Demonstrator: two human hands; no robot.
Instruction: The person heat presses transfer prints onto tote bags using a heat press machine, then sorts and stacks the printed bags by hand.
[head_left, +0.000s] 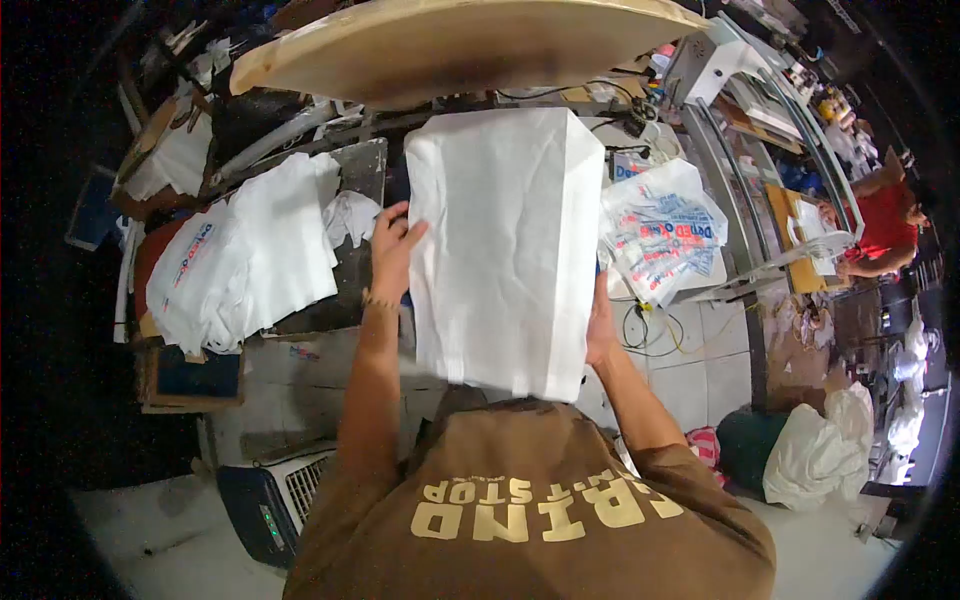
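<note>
White bag [485,250]: matt, creased, cloth-like. Curved board [460,50]: smooth, wood-like. Brown shirt [560,570]: matt cloth.

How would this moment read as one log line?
left hand: white bag, left edge; right hand: its right edge; printed bags: both sides

White bag [485,250], fingers [392,216] at both sides, printed stacks [665,232]

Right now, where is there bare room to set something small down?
Two patches on the dark board, above and below the crumpled white piece, beside the white stack. Bare floor tiles show between the right forearm and the dark green item. Crowded: the printed pile, and between left hand and right hand, filled by the white bag.
</note>
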